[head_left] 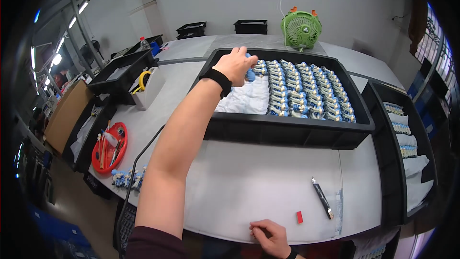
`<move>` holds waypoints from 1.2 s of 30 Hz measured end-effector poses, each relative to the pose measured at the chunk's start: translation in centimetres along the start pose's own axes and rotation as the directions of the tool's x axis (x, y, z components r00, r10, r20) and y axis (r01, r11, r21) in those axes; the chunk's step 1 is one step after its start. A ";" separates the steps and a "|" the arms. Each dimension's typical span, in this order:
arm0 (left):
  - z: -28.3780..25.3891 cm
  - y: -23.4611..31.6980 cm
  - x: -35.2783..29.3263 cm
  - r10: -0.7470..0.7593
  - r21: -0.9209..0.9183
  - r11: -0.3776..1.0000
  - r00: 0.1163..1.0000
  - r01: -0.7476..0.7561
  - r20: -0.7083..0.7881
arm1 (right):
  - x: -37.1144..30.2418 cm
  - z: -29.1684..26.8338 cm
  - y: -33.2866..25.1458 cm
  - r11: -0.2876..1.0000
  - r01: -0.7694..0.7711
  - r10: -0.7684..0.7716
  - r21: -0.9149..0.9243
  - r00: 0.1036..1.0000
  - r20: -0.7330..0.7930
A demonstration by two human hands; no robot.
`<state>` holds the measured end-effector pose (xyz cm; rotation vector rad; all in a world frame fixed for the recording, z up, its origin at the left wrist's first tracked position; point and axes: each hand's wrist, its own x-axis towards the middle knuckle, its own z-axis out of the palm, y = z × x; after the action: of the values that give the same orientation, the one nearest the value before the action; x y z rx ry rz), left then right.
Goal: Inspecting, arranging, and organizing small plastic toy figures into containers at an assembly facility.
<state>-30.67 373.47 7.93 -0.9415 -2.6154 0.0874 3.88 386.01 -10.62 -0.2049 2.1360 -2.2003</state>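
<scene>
Gripping blue figurine [250, 75], left hand [235, 65]; green fan [301, 29] bears unreadable mark [305, 29].

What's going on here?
A person's left hand has its fingers around a small blue figure at the far left part of a black tray; whether the figure touches the tray's lining is hard to tell. Rows of similar figures fill the tray's right side, while white lining shows at its left. The right hand is loosely curled at the table's near edge, near a small red piece.
</scene>
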 end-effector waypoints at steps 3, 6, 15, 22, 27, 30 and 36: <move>-4.3 4.3 -6.0 0.038 -0.110 0.993 0.995 -0.048 -0.096 | 0.1 0.1 0.9 0.994 -0.020 0.027 0.108 0.998 -0.063; -4.4 9.6 -12.2 0.214 -0.228 0.945 0.971 -0.233 -0.106 | 0.1 0.1 0.8 0.985 0.034 -0.007 0.172 0.988 -0.157; 4.1 16.1 -23.6 0.217 -0.287 0.943 0.967 -0.171 0.134 | 0.7 0.7 1.1 0.959 0.161 -0.122 0.234 0.977 -0.174; 5.1 16.7 -25.7 0.244 -0.387 0.901 0.967 -0.199 0.071 | 0.6 0.2 2.0 0.961 0.202 -0.159 0.188 0.962 -0.223; 4.1 17.7 -27.3 -0.036 -0.511 0.855 0.974 -0.086 -0.224 | 0.3 0.2 1.5 0.944 0.230 -0.165 0.236 0.950 -0.265; 2.5 20.0 -28.5 -0.418 -0.893 0.370 0.904 0.257 0.087 | 0.3 -0.3 1.4 0.925 0.246 -0.165 0.290 0.946 -0.278; 4.8 22.3 -29.7 -0.405 -0.929 -0.326 0.862 0.174 0.303 | -0.1 0.1 1.2 0.960 0.158 -0.149 0.230 0.987 -0.059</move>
<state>2.30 372.48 -9.74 -0.3317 -2.0730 -2.5429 3.93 385.86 -11.86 -0.3229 1.9151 -2.5407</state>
